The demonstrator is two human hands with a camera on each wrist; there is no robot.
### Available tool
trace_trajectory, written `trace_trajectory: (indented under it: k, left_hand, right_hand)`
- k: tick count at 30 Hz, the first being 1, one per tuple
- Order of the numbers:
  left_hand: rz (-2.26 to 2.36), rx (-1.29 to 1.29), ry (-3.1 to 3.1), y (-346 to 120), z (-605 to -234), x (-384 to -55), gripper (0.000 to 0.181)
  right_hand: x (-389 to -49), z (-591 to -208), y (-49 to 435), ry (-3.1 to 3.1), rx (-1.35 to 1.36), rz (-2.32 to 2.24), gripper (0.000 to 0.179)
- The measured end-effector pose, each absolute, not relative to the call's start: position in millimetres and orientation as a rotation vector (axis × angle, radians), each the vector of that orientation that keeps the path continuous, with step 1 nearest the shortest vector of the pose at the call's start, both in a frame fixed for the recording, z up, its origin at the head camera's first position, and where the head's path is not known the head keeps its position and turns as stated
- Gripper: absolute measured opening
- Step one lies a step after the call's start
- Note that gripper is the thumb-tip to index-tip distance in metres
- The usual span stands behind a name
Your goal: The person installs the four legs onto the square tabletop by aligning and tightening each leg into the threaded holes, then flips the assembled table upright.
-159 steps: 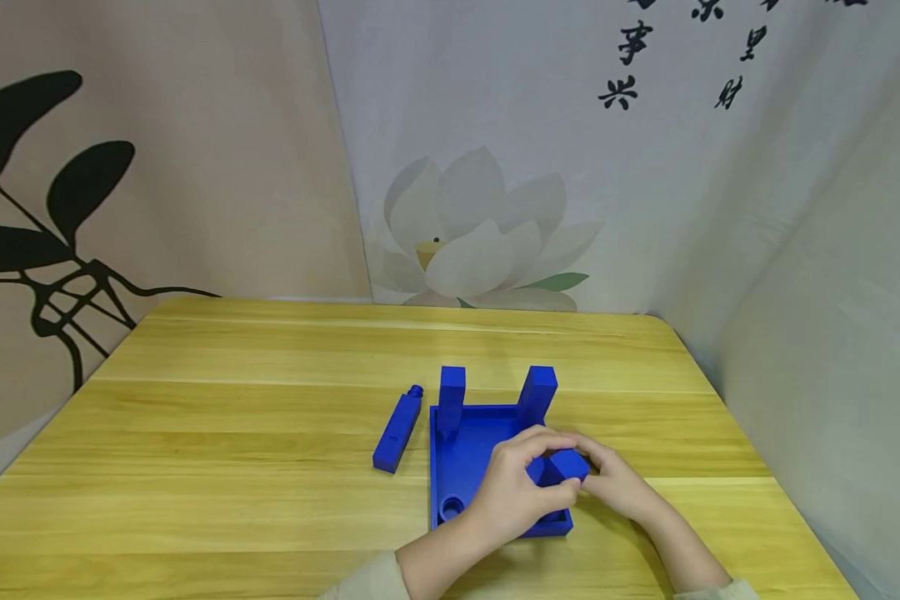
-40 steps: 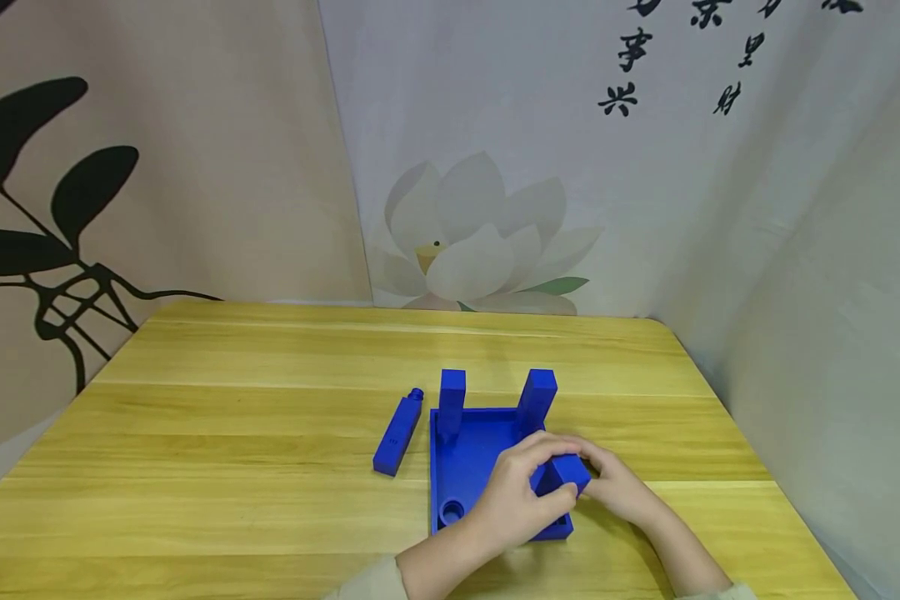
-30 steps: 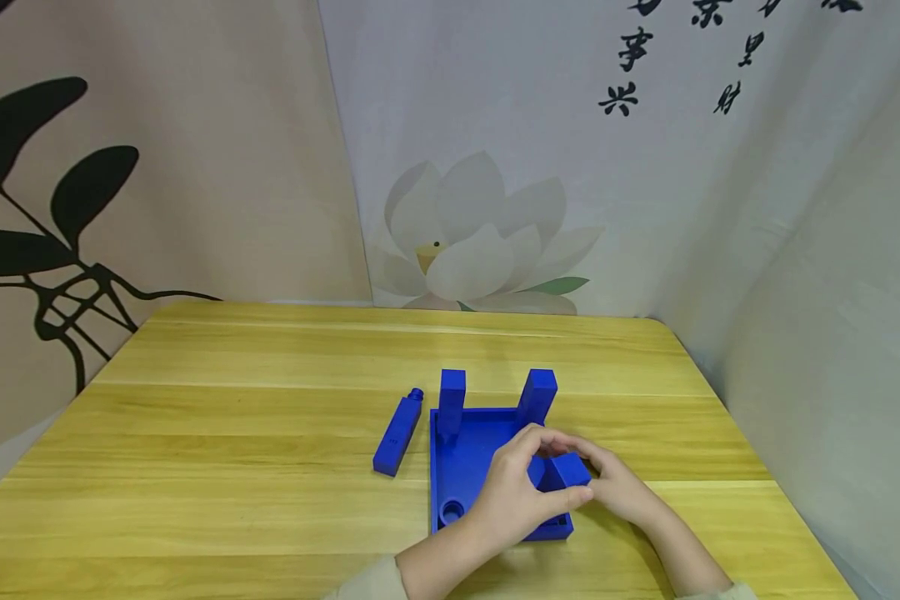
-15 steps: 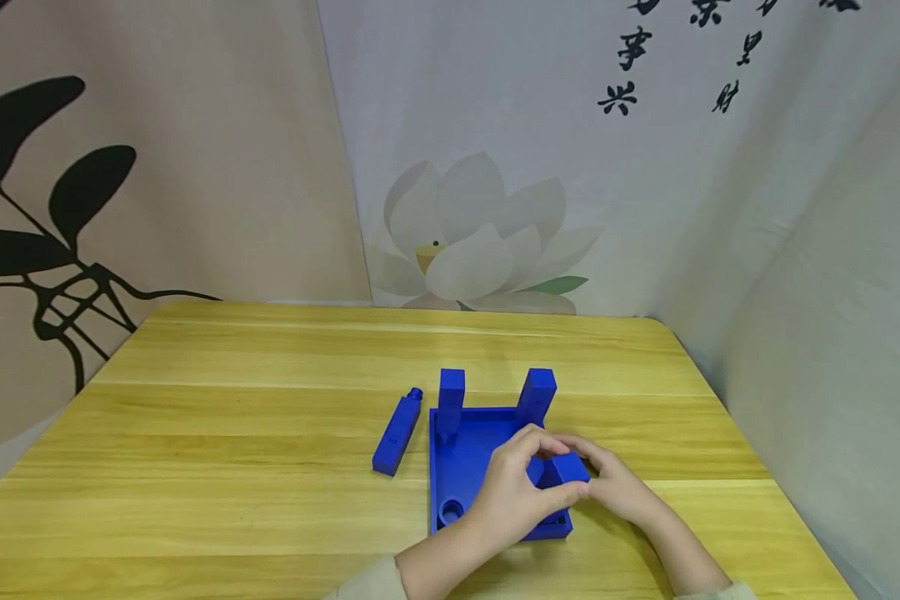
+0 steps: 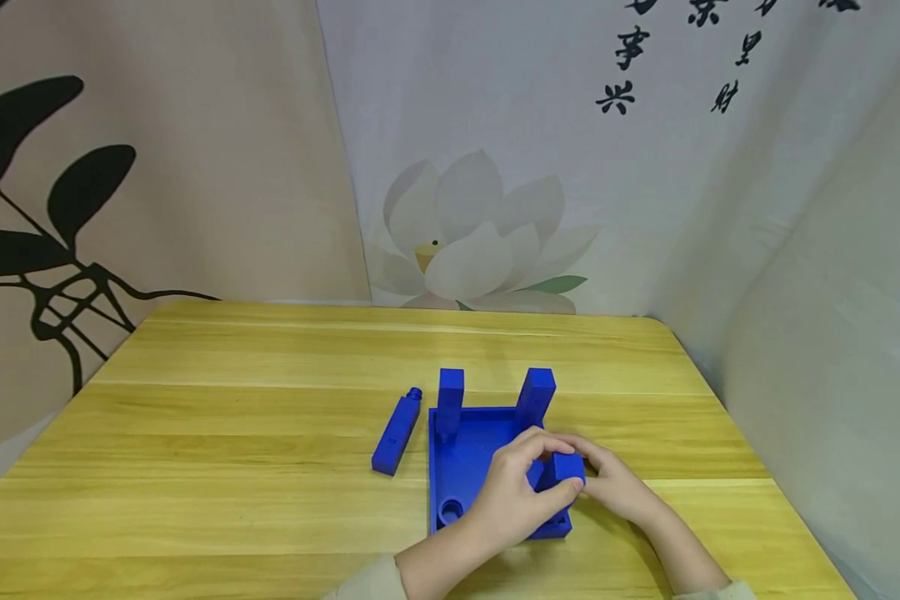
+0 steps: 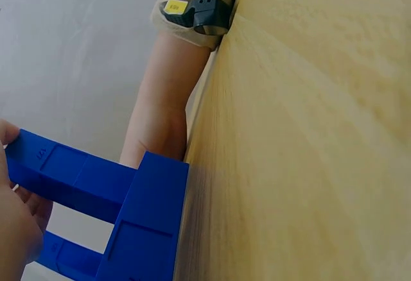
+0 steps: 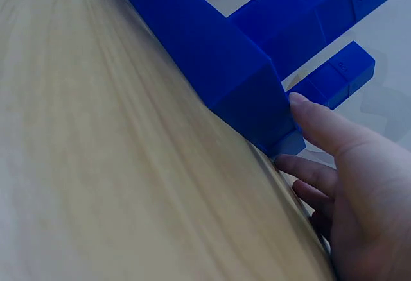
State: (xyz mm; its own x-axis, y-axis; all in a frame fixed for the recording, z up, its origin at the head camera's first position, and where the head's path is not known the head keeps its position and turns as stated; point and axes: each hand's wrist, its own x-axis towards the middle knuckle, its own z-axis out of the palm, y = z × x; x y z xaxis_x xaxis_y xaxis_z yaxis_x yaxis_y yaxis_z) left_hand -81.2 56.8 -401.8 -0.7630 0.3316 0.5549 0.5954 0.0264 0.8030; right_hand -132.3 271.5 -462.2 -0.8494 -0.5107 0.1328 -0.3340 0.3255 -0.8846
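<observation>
A square blue tray-like base [image 5: 474,454] lies on the table with several square blue legs rising from its corners. My left hand [image 5: 513,496] grips the top of the near right leg [image 5: 568,468] between thumb and fingers. In the left wrist view this leg [image 6: 72,172] stands on the base [image 6: 146,223] and the left fingers are at its free end. My right hand [image 5: 621,490] is at the base's right side. In the right wrist view its thumb and forefinger hold the edge of the base [image 7: 247,101]. The leg's lower end is partly hidden by my left hand.
Two legs stand at the far corners, the far left leg [image 5: 450,402] and the far right leg [image 5: 536,396]. A round socket [image 5: 452,511] is at the near left corner. A loose blue leg [image 5: 397,433] with a narrow round end lies left of the base.
The gripped leg has turned, so its top face sits squarer than before. My left thumb and fingers have shifted around it. Base, loose leg and right hand are nearly where they were.
</observation>
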Motion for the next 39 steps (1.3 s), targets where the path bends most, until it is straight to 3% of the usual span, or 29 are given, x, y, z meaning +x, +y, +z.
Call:
trace_trajectory:
  k: [7, 17, 25, 39]
  left_hand:
    - [-1.741, -0.991, -2.06, 56.6, -401.7, -80.5, 0.025]
    - [-1.799, -0.842, -2.144, 56.4, -398.2, -77.1, 0.042]
    - [-1.832, -0.722, -2.174, 58.3, -396.5, -75.2, 0.038]
    - [-1.848, -0.749, -2.092, 62.9, -397.6, -74.3, 0.029]
  right_hand:
    - [-132.2, -462.0, 271.1, 2.412, -0.779, -1.556, 0.048]
    - [-130.4, -458.6, 270.4, 2.487, -0.722, -1.492, 0.053]
    - [-131.8, -459.1, 270.3, 2.431, -0.8, -1.53, 0.048]
    - [-133.7, -462.2, 273.2, 2.383, -0.913, -1.555, 0.062]
